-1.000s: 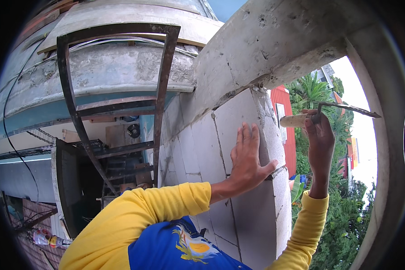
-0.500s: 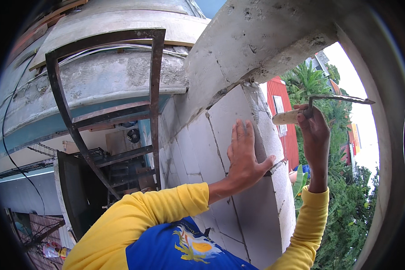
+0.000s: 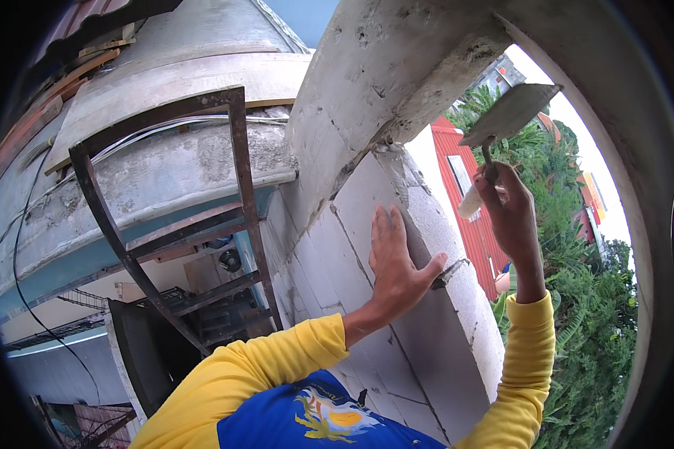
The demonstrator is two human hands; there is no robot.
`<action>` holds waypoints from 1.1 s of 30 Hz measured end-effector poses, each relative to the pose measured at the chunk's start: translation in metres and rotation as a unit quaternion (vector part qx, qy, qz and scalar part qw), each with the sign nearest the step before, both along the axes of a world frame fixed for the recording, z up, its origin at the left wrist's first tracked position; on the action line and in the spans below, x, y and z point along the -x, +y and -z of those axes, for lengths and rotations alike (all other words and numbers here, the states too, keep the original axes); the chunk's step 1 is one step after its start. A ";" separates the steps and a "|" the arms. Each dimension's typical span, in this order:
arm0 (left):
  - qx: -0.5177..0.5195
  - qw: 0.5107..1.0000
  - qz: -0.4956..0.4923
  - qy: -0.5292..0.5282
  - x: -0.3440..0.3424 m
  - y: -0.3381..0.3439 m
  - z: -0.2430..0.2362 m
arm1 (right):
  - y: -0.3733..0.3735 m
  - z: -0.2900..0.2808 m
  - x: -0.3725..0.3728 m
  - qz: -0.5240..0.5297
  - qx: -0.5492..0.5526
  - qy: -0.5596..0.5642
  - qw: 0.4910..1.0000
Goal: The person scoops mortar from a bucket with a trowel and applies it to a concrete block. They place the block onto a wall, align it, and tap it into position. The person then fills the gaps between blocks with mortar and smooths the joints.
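Observation:
My left hand point(image 3: 394, 263) lies flat with fingers spread against the face of a wall of large grey blocks point(image 3: 337, 232), its thumb hooked over the wall's outer edge. My right hand point(image 3: 511, 213) is raised beyond that edge and grips the pale handle of a trowel point(image 3: 508, 114). The trowel's flat metal blade points up and right, just below the rough concrete beam point(image 3: 397, 67) that sits on top of the blocks. Both arms wear yellow sleeves.
A rusty steel frame point(image 3: 236, 187) leans at the left in front of a concrete slab edge with cables. A red building wall point(image 3: 468, 202) and green trees point(image 3: 591, 337) lie beyond the block wall. A curved concrete edge point(image 3: 636, 187) borders the right.
My right hand has lifted the trowel higher, its blade now tilted up near the beam's underside. My left hand stays pressed on the blocks. The view has tilted slightly.

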State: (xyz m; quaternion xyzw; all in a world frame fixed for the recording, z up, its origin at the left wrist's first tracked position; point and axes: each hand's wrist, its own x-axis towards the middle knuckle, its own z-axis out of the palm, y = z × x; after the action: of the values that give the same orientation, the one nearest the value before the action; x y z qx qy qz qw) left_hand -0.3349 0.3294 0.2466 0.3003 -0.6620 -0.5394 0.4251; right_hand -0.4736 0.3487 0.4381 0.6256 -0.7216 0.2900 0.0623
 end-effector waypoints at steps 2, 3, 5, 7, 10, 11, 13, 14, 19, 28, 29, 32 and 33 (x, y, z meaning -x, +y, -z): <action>-0.001 1.000 0.004 0.006 -0.001 -0.001 0.000 | 0.002 -0.002 0.011 0.026 0.034 0.042 0.998; -0.001 1.000 0.004 -0.001 -0.002 -0.001 0.000 | 0.005 -0.003 0.016 0.045 0.033 0.067 0.996; -0.001 1.000 0.001 -0.013 -0.003 -0.002 0.001 | 0.006 -0.001 0.030 0.047 0.028 0.123 0.991; 0.001 1.000 0.006 -0.012 -0.001 -0.001 0.003 | 0.011 0.005 0.049 0.041 -0.003 0.172 0.984; 0.004 1.000 0.004 -0.001 -0.003 -0.002 0.002 | 0.013 0.009 0.068 0.040 -0.065 0.137 0.988; 0.005 1.000 0.003 0.005 -0.004 -0.001 0.002 | 0.016 0.008 0.070 0.046 -0.099 0.077 0.991; 0.002 1.000 0.004 -0.007 -0.006 0.000 0.000 | 0.019 0.009 0.069 0.066 -0.168 -0.022 0.983; 0.001 1.000 0.005 -0.012 -0.006 0.001 -0.001 | 0.021 0.012 0.068 0.086 -0.199 -0.041 0.975; 0.002 1.000 -0.008 -0.014 -0.004 0.000 0.006 | 0.008 0.000 0.015 0.105 -0.306 -0.129 0.937; 0.012 1.000 -0.027 -0.001 0.001 0.003 0.008 | -0.005 0.008 -0.030 0.074 -0.272 0.124 0.951; 0.012 0.999 -0.030 -0.001 0.001 0.004 0.007 | -0.004 0.011 -0.035 0.070 -0.269 0.140 0.950; 0.018 0.999 -0.035 -0.010 0.002 0.003 0.011 | -0.011 0.010 -0.048 0.075 -0.275 0.152 0.946; 0.019 0.999 -0.037 -0.008 0.003 0.004 0.012 | -0.011 0.012 -0.045 0.067 -0.270 0.158 0.947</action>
State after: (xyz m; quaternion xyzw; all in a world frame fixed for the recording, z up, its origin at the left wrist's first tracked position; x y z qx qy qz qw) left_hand -0.3374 0.3329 0.2347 0.3205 -0.6641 -0.5084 0.4448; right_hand -0.4287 0.3378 0.4261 0.6068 -0.7942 -0.0232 0.0232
